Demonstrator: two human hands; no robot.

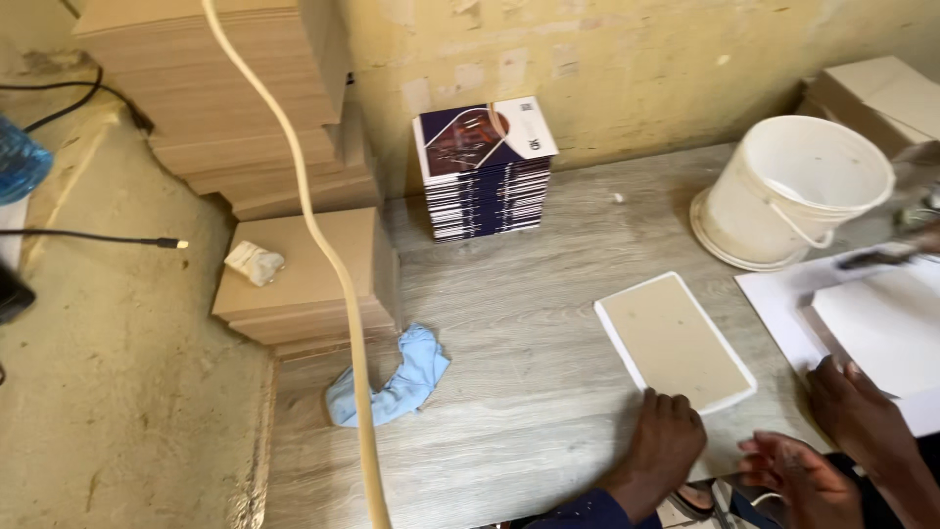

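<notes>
Left hand (664,436): fingers together, pressed flat on the near edge of the grey rectangular board with white edges (674,340), which lies on the pale wood-grain table (529,372).
Right hand (801,475): palm up, fingers loosely apart, holding nothing, just beside the board's near corner.
Other person's hand (857,411): rests on the white paper sheets (881,323) to the right.
Risk: the board could skew, I judge, since only one edge is held.
Packages: stack of dark blue booklets with white corners (485,168) against the wall; brown card stacks (304,269) at left; white plastic bucket (793,188) at right.
</notes>
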